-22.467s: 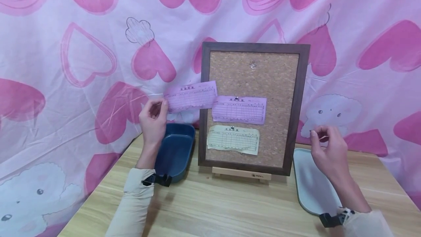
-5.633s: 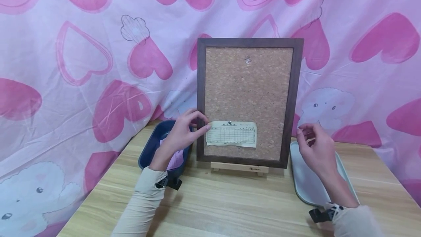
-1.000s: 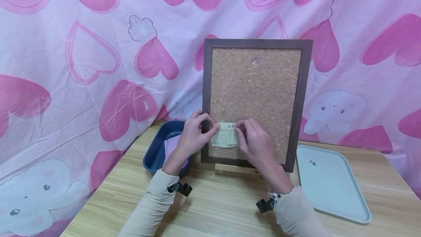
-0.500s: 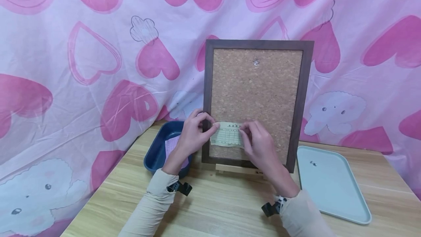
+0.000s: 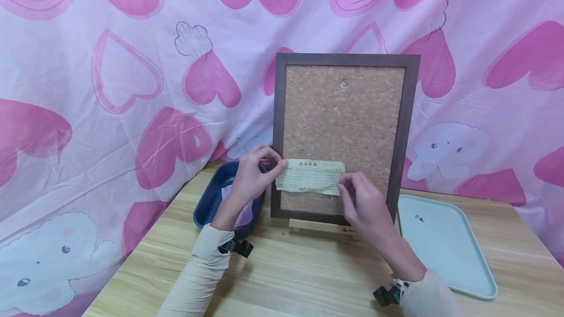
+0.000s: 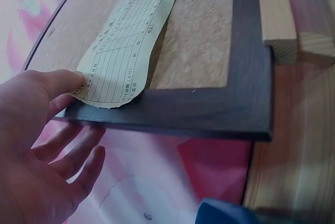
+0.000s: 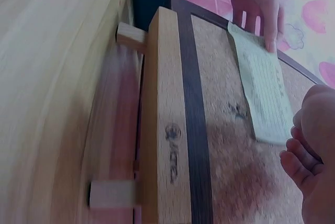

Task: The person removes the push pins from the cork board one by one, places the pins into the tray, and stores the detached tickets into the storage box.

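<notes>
- Far left of the wooden table (image 5: 308, 278), the blue bin (image 5: 210, 205) sits just beside the board's left edge, with purple slips (image 5: 240, 209) lying inside it; my left forearm crosses over it.
- My left hand (image 5: 252, 180) comes next: thumb and forefinger pinch the left end of the yellow slip (image 5: 310, 176), the other fingers loosely curled behind the frame's edge. On the left wrist view my thumb (image 6: 63, 82) lies on the slip's corner, right where it overlaps the dark frame.
- The slip itself hangs across the lower part of the cork board (image 5: 343, 111), level, its paper face out. I judge it feather-light, thin and floppy, with a ragged bottom edge that could tear easily. Best held at both short ends, lightly, without tugging them apart.
- The board stands upright on a small wooden easel (image 5: 321, 227), leaning back toward the heart-print cloth (image 5: 110, 87). One pin (image 5: 342, 82) shows high on the cork.
- My right hand (image 5: 365, 204) meets the slip's lower right corner, fingers curled toward it. Whether it pinches paper or a pin there, I cannot tell; the right wrist view shows only my fingertips (image 7: 303, 156) just beside the slip's end.
- Far right, the pale tray (image 5: 467, 268) lies flat, with small pins (image 5: 418, 218) on it.
</notes>
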A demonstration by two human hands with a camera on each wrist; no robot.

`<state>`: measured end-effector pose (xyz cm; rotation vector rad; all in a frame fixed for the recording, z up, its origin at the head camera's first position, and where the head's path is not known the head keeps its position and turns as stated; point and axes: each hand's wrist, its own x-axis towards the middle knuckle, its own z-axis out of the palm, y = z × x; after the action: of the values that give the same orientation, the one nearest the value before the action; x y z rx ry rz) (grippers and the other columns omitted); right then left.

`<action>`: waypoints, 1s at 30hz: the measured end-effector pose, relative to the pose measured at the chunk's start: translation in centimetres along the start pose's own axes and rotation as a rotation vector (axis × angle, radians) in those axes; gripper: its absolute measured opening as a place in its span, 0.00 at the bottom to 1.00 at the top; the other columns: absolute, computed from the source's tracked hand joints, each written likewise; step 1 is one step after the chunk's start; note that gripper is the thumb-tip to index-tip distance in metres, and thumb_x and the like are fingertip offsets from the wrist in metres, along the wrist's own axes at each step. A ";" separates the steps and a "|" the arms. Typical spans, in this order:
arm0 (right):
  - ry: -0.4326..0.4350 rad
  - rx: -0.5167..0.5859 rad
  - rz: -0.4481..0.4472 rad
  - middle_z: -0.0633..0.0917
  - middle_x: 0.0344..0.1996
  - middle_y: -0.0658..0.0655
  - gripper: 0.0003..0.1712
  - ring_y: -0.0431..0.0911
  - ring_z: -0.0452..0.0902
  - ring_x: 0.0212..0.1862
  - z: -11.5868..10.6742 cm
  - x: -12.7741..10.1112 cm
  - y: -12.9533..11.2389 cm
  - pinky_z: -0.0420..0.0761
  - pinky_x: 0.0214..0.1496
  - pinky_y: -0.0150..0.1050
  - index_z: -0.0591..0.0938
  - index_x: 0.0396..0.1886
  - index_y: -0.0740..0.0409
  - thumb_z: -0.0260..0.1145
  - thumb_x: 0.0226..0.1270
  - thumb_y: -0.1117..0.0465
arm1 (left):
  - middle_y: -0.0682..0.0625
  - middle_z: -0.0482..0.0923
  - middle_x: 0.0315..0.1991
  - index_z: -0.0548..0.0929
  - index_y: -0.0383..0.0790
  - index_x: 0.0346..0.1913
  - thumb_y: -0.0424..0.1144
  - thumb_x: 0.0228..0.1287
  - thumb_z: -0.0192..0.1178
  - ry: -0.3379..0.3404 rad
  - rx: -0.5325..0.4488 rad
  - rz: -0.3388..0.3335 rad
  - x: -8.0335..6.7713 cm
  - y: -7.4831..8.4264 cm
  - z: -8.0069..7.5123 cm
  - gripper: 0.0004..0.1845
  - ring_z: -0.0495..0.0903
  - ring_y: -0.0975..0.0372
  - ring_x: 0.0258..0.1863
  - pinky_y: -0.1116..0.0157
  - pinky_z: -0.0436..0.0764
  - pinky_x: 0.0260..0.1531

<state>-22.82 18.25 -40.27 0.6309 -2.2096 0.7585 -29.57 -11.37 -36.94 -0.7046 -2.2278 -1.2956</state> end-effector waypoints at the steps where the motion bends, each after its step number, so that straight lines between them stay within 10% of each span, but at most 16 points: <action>1: 0.005 0.002 0.000 0.80 0.37 0.51 0.06 0.39 0.73 0.35 -0.2 -0.1 0.2 0.75 0.34 0.26 0.81 0.48 0.59 0.68 0.77 0.69 | 0.45 0.85 0.48 0.88 0.42 0.41 0.43 0.71 0.74 0.005 -0.004 -0.004 0.0 -0.1 -0.2 0.08 0.89 0.52 0.46 0.47 0.91 0.49; 15: 0.148 -0.089 -0.010 0.82 0.31 0.54 0.12 0.40 0.73 0.31 -4.0 -2.2 3.8 0.72 0.33 0.22 0.83 0.46 0.66 0.72 0.66 0.76 | 0.42 0.91 0.44 0.84 0.37 0.49 0.41 0.76 0.69 0.104 -0.028 -0.080 0.6 -1.3 -3.9 0.10 0.90 0.55 0.44 0.58 0.91 0.50; 20: 0.193 -0.116 0.037 0.83 0.31 0.55 0.11 0.31 0.72 0.34 -5.8 -3.3 5.5 0.74 0.34 0.23 0.83 0.47 0.67 0.72 0.67 0.75 | 0.41 0.92 0.43 0.85 0.36 0.49 0.40 0.75 0.70 0.127 -0.048 -0.093 0.7 -1.8 -5.0 0.10 0.90 0.55 0.43 0.75 0.86 0.43; 30: 0.198 -0.162 0.186 0.83 0.29 0.57 0.11 0.19 0.66 0.34 -9.5 -6.7 10.1 0.70 0.32 0.17 0.81 0.49 0.69 0.71 0.69 0.73 | 0.40 0.91 0.46 0.85 0.37 0.51 0.41 0.76 0.69 0.149 -0.046 -0.142 0.4 -2.2 -6.5 0.11 0.90 0.54 0.47 0.77 0.84 0.48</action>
<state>-20.53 33.25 -43.09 0.2604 -2.1378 0.6939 -30.42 -17.94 -35.21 -0.4561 -2.1659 -1.4229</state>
